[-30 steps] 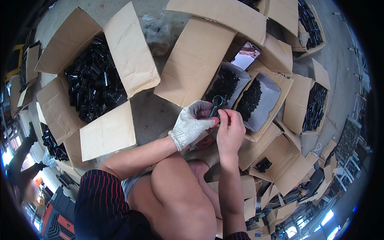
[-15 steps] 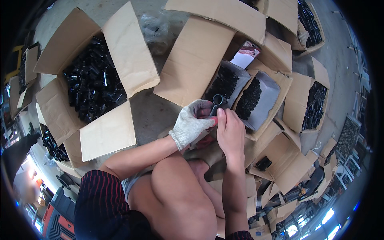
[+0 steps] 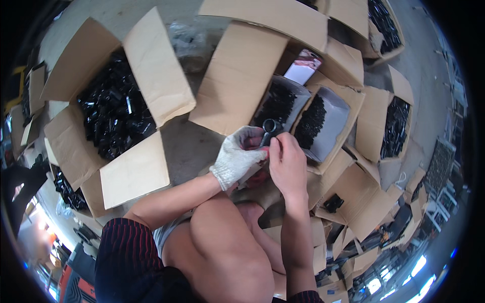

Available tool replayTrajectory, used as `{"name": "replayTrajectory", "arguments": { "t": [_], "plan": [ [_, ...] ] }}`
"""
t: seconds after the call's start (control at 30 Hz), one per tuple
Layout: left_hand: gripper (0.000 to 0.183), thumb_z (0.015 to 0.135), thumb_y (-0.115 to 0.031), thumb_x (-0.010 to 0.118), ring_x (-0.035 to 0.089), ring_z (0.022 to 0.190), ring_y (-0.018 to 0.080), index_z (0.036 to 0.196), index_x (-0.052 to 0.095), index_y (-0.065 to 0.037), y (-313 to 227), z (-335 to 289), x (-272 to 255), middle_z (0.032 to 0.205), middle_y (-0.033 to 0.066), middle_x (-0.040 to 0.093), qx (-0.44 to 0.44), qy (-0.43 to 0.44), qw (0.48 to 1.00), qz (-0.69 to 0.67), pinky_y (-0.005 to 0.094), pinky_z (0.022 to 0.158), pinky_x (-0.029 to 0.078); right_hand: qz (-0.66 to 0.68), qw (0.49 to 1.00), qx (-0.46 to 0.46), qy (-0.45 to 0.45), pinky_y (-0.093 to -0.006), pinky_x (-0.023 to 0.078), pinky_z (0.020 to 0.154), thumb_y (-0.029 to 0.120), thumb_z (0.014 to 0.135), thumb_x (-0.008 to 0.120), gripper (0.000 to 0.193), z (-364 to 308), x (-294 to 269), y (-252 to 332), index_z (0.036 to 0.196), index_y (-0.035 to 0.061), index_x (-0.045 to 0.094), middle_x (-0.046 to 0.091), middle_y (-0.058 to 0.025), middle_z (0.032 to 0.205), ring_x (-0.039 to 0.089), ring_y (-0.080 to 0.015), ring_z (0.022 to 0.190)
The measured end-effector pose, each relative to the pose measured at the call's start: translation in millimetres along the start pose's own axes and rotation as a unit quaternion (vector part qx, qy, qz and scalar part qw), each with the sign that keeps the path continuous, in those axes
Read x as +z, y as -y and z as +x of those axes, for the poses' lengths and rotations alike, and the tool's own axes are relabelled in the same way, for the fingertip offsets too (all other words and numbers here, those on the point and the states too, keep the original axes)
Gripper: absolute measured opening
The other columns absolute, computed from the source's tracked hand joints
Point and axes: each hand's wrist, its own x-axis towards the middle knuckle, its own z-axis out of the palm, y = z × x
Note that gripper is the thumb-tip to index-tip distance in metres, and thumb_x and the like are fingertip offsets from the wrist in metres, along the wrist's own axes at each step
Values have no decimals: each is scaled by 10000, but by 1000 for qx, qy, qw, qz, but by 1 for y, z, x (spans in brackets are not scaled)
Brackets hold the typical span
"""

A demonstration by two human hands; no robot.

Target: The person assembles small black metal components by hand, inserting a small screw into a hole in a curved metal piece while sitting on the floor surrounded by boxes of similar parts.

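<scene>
My left hand (image 3: 234, 157), in a whitish knit glove with reddish fingertips, is closed around a small black part with a round ring end (image 3: 265, 138). The ring points up and away from me. My bare right hand (image 3: 289, 164) has thumb and fingers pinched together at the part's right side; what lies between those fingertips is hidden. Just beyond my hands sit two grey trays inside a carton. Small black pieces fill much of the left tray (image 3: 300, 94), and more lie along the left side of the right tray (image 3: 334, 121).
On the left stands a large open carton (image 3: 135, 169) heaped with glossy black parts. A flat light-coloured object with a picture (image 3: 301, 70) leans behind the trays. Another carton (image 3: 371, 123) of black pieces is at right, with a carton (image 3: 361, 204) holding few parts nearer me.
The whole view has shifted slightly. Both hands keep nearly the same grip on the black part, and the right fingers have shifted only a little.
</scene>
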Motion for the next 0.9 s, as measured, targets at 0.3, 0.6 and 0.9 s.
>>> {"name": "replayTrajectory", "arguments": {
  "t": [0.3, 0.6, 0.9],
  "plan": [
    [563, 853, 33, 771, 688, 1037, 196, 1362, 530, 48, 6, 3, 2, 1184, 146, 684, 18, -9, 998, 53, 338, 889, 604, -38, 999, 9, -34, -491, 541, 725, 272, 990, 596, 263, 0, 3, -6, 899, 25, 598, 670, -172, 860, 679, -390, 866],
    [473, 909, -36, 746, 730, 1028, 236, 1342, 556, -19, -58, -38, 0, 1199, 139, 706, -27, -18, 999, 5, 256, 714, 565, 36, 910, 327, -254, -356, 372, 554, 459, 1072, 525, 592, -65, -82, -60, 665, 31, 558, 483, -18, 573, 431, -113, 573],
    [473, 1051, -258, 586, 605, 1292, 205, 1445, 527, -4, -153, -43, -228, 1465, 125, 584, 201, -163, 963, -70, 231, 905, 582, -210, 814, 504, -198, -433, 551, 912, 425, 870, 758, 482, -211, -108, -323, 1123, 18, 710, 749, -181, 1056, 718, -331, 1033]
  ]
}}
